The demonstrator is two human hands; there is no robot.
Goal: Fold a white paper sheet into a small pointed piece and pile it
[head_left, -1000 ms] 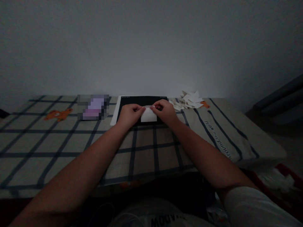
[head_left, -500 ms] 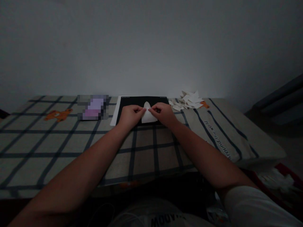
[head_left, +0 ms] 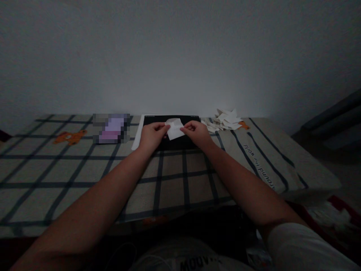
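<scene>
A small white piece of paper [head_left: 175,130] with a crease is stretched between my two hands. My left hand [head_left: 153,134] pinches its left edge between thumb and fingers. The right edge is pinched the same way by my right hand [head_left: 196,131]. Beneath the paper lies a black sheet or pad [head_left: 180,145] with a row of small holes along its far edge. A white sheet [head_left: 137,139] shows from under its left side.
A heap of folded white paper pieces [head_left: 227,119] lies to the right. On the left is a pixelated phone-like object [head_left: 113,128]. A checked cloth [head_left: 172,180] with bear prints covers the table, which meets the wall [head_left: 180,60] behind.
The paper was a narrow, upright folded shape with a pointed top; now it is spread wider and flatter. My hands have moved slightly apart.
</scene>
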